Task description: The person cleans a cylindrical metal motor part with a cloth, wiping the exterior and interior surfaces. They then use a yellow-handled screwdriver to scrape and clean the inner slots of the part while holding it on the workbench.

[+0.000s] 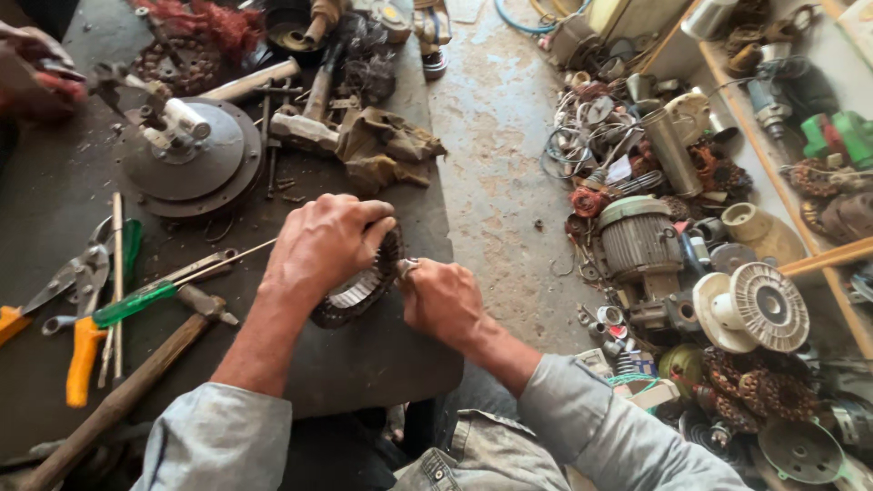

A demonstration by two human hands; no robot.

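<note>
Dark, scuffed workbench (pixel 55 200) is carrying the work; left hand (pixel 323 241) is wrapping closed over the ring-shaped stator (pixel 359 293) near the bench's front edge; right hand (pixel 441 300) is pinching shut on a small metal tool (pixel 406 267) touching the stator's right rim; wooden-handled hammer (pixel 118 400) is lying left of the stator.

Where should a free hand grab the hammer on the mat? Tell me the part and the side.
Grip the hammer on its long wooden handle, about mid-length, coming from above. It lies flat and slanted, head up near the green screwdriver, so fingers can wrap the bare shaft, away from the left hand on the metal ring.
</note>
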